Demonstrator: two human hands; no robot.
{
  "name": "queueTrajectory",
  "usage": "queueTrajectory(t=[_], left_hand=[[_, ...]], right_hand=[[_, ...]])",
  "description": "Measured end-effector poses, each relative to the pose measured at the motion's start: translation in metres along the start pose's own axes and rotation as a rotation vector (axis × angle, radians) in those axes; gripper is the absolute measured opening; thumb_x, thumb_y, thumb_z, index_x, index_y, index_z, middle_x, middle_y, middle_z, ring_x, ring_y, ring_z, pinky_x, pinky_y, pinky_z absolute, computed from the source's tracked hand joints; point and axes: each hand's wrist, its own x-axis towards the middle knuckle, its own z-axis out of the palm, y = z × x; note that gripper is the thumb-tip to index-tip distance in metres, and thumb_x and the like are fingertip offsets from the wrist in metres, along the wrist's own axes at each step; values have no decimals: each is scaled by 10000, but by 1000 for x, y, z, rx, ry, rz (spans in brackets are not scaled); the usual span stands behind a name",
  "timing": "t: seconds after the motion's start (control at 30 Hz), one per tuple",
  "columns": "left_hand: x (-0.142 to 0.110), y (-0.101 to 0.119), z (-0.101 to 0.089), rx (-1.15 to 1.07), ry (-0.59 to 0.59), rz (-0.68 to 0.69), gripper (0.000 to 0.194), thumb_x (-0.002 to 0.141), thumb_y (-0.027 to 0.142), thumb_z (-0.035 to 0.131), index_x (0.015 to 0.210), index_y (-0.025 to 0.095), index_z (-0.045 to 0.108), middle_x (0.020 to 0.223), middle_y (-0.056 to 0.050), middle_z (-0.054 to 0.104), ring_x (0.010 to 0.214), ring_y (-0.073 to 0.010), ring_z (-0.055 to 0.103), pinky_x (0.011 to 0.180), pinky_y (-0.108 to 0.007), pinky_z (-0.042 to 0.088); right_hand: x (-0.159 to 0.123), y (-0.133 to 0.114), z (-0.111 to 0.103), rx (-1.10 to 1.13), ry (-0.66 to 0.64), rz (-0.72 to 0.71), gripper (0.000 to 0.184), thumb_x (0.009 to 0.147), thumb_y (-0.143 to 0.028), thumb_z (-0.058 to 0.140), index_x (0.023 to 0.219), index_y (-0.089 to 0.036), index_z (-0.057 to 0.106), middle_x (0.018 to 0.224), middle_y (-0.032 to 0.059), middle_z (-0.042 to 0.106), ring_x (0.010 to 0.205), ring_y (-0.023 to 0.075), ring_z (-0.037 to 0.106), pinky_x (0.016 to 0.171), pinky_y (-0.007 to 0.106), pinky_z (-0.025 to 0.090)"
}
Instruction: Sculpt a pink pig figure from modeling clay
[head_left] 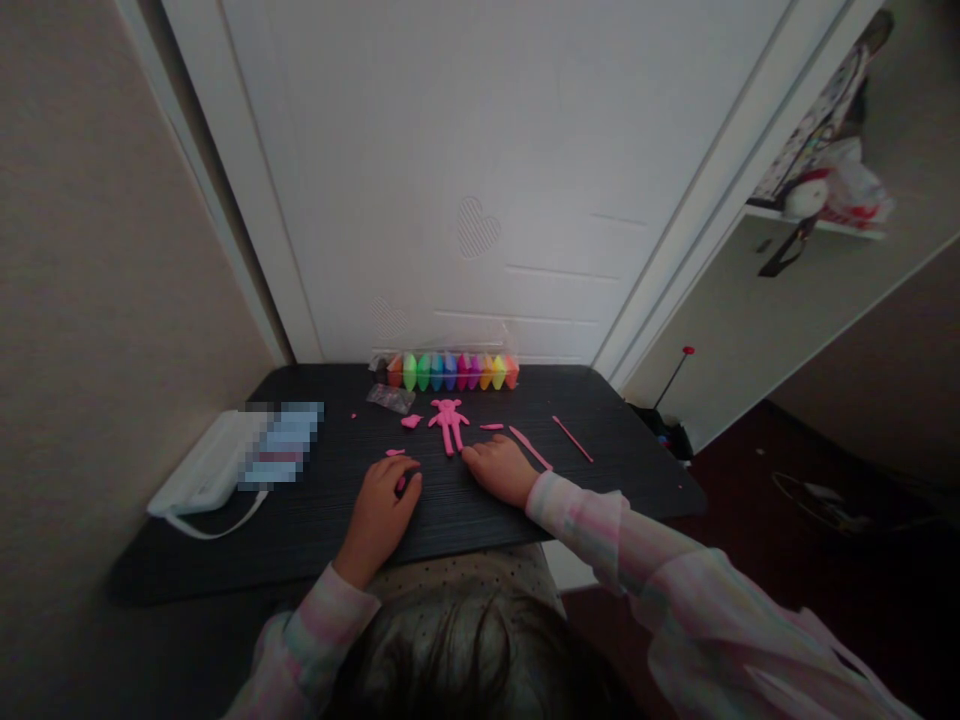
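A pink clay figure (448, 425) with round ears, two arms and two long legs lies flat on the dark table (322, 540). My right hand (501, 468) rests just below it, fingers curled together with the tips by the foot of one leg; what they pinch, if anything, is hidden. My left hand (379, 515) is curled at the near left, with a small pink clay piece (402, 484) between thumb and fingers. Loose pink clay lumps (411, 422) and a short pink strip (491, 427) lie around the figure.
Two pink modelling tools, a knife-like one (531, 448) and a thin stick (572, 438), lie at right. Behind stands a clear pack of coloured clay (450, 372), with a crumpled clear wrapper (391, 399) before it. A white strapped case (214, 465) sits at left.
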Motion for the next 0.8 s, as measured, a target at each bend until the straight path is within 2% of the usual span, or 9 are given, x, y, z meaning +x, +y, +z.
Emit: queueTrajectory(t=[0.2, 0.3, 0.4, 0.47, 0.6, 0.7, 0.8], left_hand=[[0, -1, 0, -15, 15, -8, 207, 764, 281, 433, 835, 172, 594, 898, -78, 618, 922, -210, 536, 837, -371, 415], [-1, -2, 1, -19, 2, -2, 221, 777, 278, 417, 849, 161, 591, 908, -83, 614, 927, -206, 530, 845, -371, 411], [-1, -3, 2, -20, -9, -4, 229, 786, 275, 404, 856, 157, 588, 917, -86, 611, 933, -204, 524, 853, -376, 405], [-1, -3, 2, -21, -12, -16, 228, 786, 278, 405, 853, 160, 588, 914, -83, 611, 937, -206, 522, 854, -380, 403], [-1, -1, 1, -29, -21, -29, 218, 778, 284, 418, 845, 168, 589, 908, -76, 612, 933, -204, 525, 857, -374, 403], [-1, 1, 0, -33, -14, -15, 207, 770, 280, 426, 828, 170, 592, 893, -74, 615, 919, -203, 531, 846, -369, 410], [0, 0, 0, -39, 12, -10, 191, 762, 277, 436, 810, 183, 594, 881, -65, 621, 908, -202, 539, 842, -370, 415]], right_hand=[[-1, 4, 2, 29, 71, 114, 224, 857, -249, 340, 787, -160, 534, 736, 49, 637, 687, 152, 583, 629, 267, 318], [-2, 11, -1, 103, 146, 289, 311, 882, -334, 280, 773, -165, 517, 693, 30, 622, 641, 140, 575, 577, 244, 317], [-8, 19, -8, 285, 234, 445, 324, 876, -375, 285, 786, -172, 521, 670, 5, 603, 596, 116, 551, 528, 219, 317], [-16, 20, -12, 360, 237, 426, 306, 868, -361, 316, 785, -176, 545, 697, 6, 603, 629, 115, 549, 553, 216, 340], [-46, 8, -13, 342, 156, 303, 258, 829, -365, 414, 871, -185, 595, 869, 44, 612, 842, 153, 545, 735, 254, 379], [-65, -5, -6, 294, 129, 319, 245, 817, -351, 443, 921, -187, 592, 936, 58, 598, 883, 174, 529, 787, 297, 377], [-70, -12, 2, 345, 164, 346, 193, 830, -285, 433, 869, -185, 593, 921, 57, 597, 867, 163, 527, 779, 293, 385]])
